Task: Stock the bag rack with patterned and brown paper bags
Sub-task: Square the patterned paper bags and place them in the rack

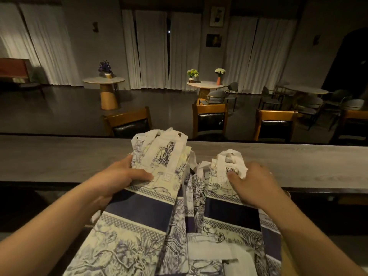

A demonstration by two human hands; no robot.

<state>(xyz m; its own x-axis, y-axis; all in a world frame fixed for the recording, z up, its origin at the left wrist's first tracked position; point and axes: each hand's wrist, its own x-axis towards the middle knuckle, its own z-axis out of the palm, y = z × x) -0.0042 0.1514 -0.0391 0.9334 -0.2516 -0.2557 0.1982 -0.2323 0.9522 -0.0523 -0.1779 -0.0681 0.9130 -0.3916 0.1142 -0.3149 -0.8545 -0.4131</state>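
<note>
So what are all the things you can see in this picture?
Patterned paper bags: two stacks, cream with blue print and navy band, side by side at the counter's near edge.
Counter: one, grey wood, across the middle.
Wooden chairs: at least three, brown with black backs, behind the counter.
Round tables: three, pale tops, further back.
Flower pots: three; purple on the left table, yellow-green and white on the middle one.
Curtains: several, white, along the back wall.
Pictures: two, dark, on the wall.
Left hand: grips the left stack.
Right hand: grips the right stack.

Grey wooden counter (69,160) (long, grained) bears patterned paper bags (159,162).
</note>
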